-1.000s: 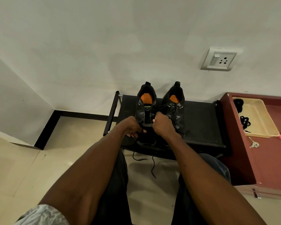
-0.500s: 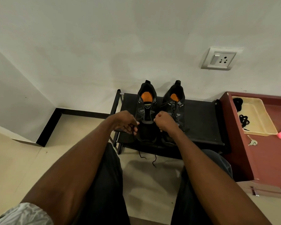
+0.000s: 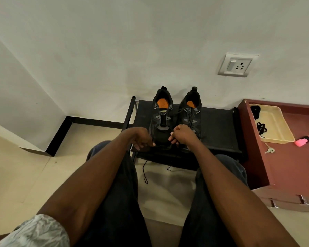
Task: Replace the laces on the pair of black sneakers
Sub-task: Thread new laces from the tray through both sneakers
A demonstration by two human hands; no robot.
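Two black sneakers with orange insoles stand side by side on a low black rack (image 3: 219, 127) against the wall. The left sneaker (image 3: 162, 111) shows no lace over its upper eyelets; the right sneaker (image 3: 191, 111) is laced. My left hand (image 3: 142, 139) and my right hand (image 3: 183, 135) sit at the toe of the left sneaker, each pinching a part of a black lace (image 3: 145, 172). The lace's two ends hang below the rack's front edge. The toe itself is partly hidden by my hands.
A maroon cabinet (image 3: 289, 163) stands right of the rack. On it lie a cream tray (image 3: 275, 125) holding black laces (image 3: 261, 128), a pink object (image 3: 302, 141) and keys (image 3: 269, 150). A wall socket (image 3: 236, 65) sits above. My knees flank bare tiled floor.
Both hands have slid back from the sneaker's middle toward its toe and moved apart. The dangling lace ends shifted with them.
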